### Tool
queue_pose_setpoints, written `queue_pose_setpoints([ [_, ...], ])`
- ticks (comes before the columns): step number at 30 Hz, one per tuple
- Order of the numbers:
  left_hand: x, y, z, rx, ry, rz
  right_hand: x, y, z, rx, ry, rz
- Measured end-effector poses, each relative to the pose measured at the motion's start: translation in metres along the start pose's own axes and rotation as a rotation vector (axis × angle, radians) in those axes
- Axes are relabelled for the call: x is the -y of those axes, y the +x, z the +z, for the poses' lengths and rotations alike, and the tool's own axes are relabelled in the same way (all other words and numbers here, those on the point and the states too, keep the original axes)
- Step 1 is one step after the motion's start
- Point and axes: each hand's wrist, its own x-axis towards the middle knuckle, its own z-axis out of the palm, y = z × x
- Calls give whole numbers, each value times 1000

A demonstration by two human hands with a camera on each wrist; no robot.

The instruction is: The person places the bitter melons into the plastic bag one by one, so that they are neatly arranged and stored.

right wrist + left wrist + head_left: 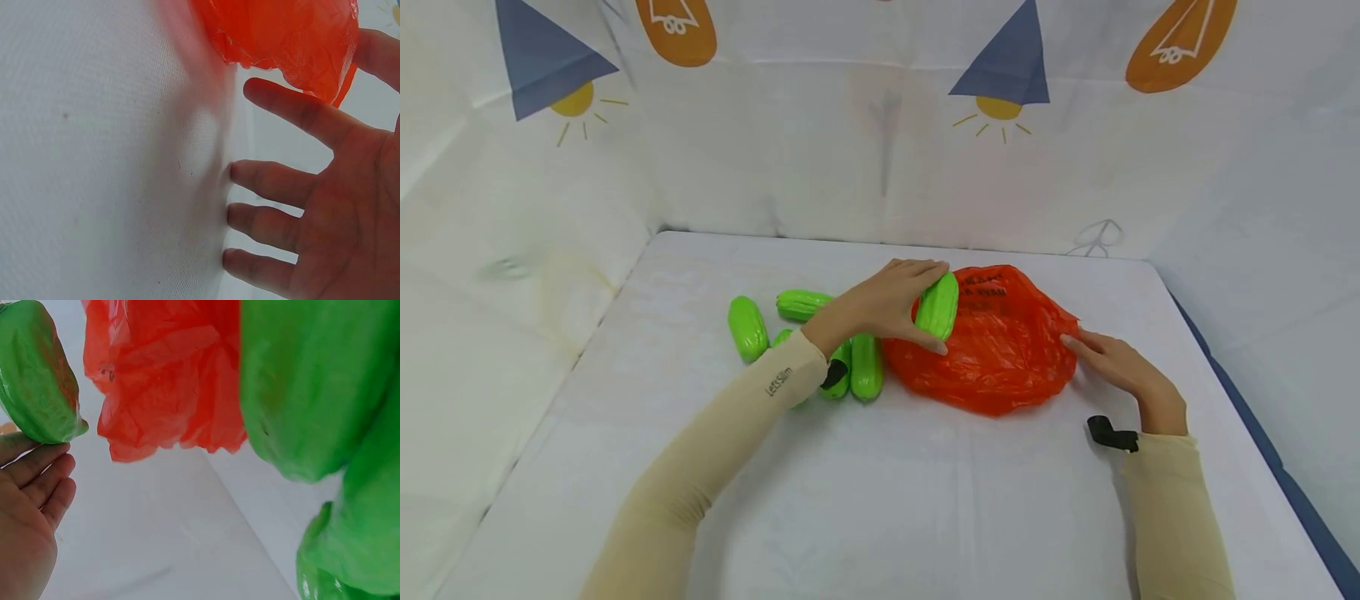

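Observation:
My left hand [891,300] holds a short, ribbed green zucchini [938,307] between thumb and fingers, over the left side of a red plastic bag [1000,358]. In the left wrist view the fingers bend against the lower end of the held zucchini [37,375]. At the bag's right edge is my right hand [1120,362]; the bag's rim lies between its thumb and index finger [294,109]. The other three fingers of that hand are spread, tips at the white table surface. Printed dark lettering shows on the bag's upper part.
Several more green zucchini lie on the white table [880,500] left of the bag, among them one at the far left [747,328] and one beside the bag [867,368]. The left forearm partly covers the group. A white patterned cloth wall [820,150] rises behind.

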Motion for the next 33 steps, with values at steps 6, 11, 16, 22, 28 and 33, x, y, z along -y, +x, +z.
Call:
queue_pose_setpoints([
  [6, -9, 22, 6, 56, -11, 10, -1, -1, 1, 9, 1, 10],
  [11, -14, 34, 13, 84, -16, -10, -1, 0, 2, 2, 11, -5],
  [16, -18, 44, 24, 107, 16, -24, 0, 1, 0, 6, 14, -4],
  [22, -22, 55, 38, 146, 84, -31, 0, 1, -1, 13, 20, -8],
  [28, -27, 63, 52, 188, 104, -49, 0, 1, -2, 10, 17, -6],
  [33, -28, 68, 64, 223, 134, -69, 0, 1, -2, 5, 17, -12],
])
